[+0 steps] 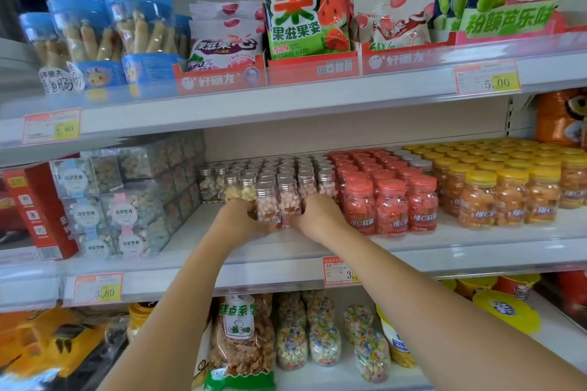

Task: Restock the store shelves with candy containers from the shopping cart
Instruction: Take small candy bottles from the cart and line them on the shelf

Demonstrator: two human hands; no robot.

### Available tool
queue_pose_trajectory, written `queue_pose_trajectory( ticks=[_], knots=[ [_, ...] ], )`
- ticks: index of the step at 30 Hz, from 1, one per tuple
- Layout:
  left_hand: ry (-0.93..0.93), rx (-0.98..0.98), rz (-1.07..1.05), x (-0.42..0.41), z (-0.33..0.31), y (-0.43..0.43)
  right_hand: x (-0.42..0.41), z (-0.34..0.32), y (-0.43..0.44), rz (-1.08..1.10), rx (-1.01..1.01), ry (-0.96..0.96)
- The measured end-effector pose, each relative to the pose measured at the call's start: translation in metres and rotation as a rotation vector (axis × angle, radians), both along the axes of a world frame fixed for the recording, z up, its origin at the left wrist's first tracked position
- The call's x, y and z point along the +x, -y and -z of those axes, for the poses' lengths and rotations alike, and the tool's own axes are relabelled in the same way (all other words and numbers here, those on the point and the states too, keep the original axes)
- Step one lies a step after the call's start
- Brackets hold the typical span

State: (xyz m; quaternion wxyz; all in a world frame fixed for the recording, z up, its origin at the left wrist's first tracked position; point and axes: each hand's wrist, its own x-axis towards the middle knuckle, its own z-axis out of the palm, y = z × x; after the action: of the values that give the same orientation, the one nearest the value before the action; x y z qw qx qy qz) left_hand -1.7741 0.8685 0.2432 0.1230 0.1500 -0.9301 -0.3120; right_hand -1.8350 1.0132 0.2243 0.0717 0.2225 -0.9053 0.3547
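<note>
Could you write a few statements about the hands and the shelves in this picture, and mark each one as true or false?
1. The left hand and the right hand both hold silver-capped bottles at the front of the middle shelf. True.
2. The red-lidded jars stand to the left of these bottles. False: they stand to their right.
3. The yellow-lidded jars share the shelf with the red-lidded jars. True.
4. The watermelon bag lies on the bottom shelf. False: it stands upright on the top shelf.
</note>
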Motion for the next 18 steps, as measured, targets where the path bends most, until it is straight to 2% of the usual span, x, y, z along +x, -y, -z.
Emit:
queue_pose_trajectory(
  ticks=[9,14,18],
  knots=[
    [0.031,-0.081,0.2,0.007,-0.008,0.015,-0.002,0.006,-0.001,-0.024,-0.026,-0.05],
    [0.087,-0.149,0.221,0.006,-0.009,0.021,-0.002,0.008,0.0,-0.031,-0.033,-0.059],
    [-0.043,-0.136,0.174,0.005,0.001,0.019,0.002,0.005,-0.005,-0.042,-0.024,-0.065]
  ],
)
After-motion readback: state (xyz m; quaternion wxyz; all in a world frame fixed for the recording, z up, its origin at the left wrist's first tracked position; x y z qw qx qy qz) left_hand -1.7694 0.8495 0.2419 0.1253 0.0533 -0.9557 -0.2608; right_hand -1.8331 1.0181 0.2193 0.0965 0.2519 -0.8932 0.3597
